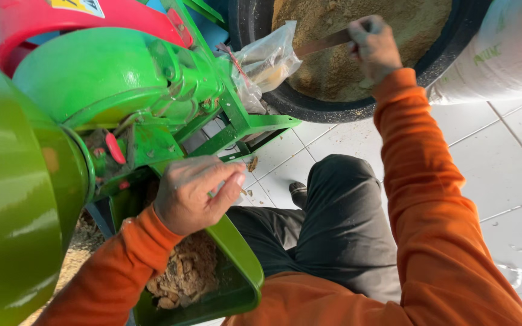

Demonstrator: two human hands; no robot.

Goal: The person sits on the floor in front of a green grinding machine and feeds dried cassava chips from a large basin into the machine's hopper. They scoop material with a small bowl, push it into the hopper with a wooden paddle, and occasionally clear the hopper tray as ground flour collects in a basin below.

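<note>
My left hand (196, 192) rests on the rim of a green chute (243, 256) of a green and red machine (116, 78), fingers curled together, pinching something small I cannot make out. Brown chunky material (185, 274) lies in the chute below it. My right hand (373, 45) reaches out over a black tub (333, 107) of tan powder (327, 66) and grips a flat brown stick (324, 43) that points toward a clear plastic bag (267, 57) at the machine's outlet. Both sleeves are orange.
A white sack (502, 54) leans at the upper right beside the tub. White floor tiles (502, 175) lie to the right. My dark-trousered knee (339, 211) is bent between the arms. A large green drum (7, 199) fills the left edge.
</note>
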